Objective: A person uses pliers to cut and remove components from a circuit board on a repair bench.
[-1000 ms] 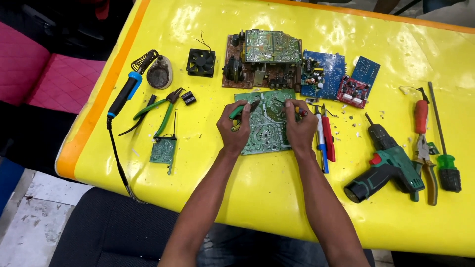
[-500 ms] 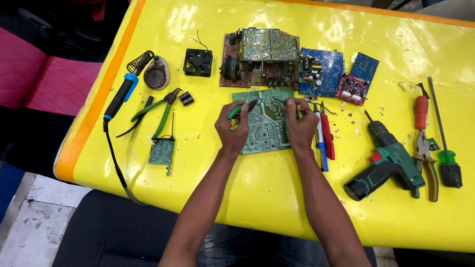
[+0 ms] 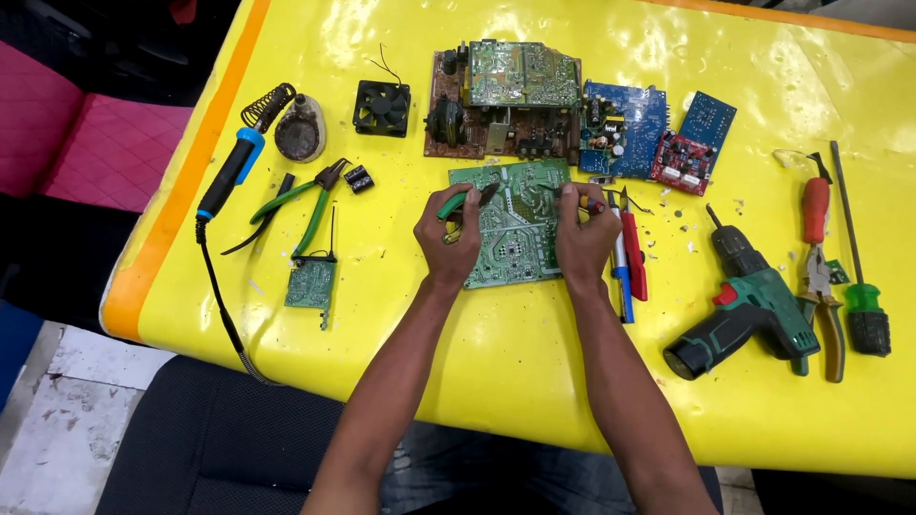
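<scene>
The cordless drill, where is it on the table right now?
In the head view the drill lies on the yellow table to the right of the right hand, between the red and blue pens and the red-handled pliers.

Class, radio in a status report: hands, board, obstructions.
Left hand grips green-handled pliers. Right hand holds a small tool, type unclear. Both over green circuit board. Nothing blocking.

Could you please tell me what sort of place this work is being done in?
Probably an electronics repair bench: a yellow table strewn with bare circuit boards, a soldering iron beside its coil stand, and a cordless drill.
</scene>
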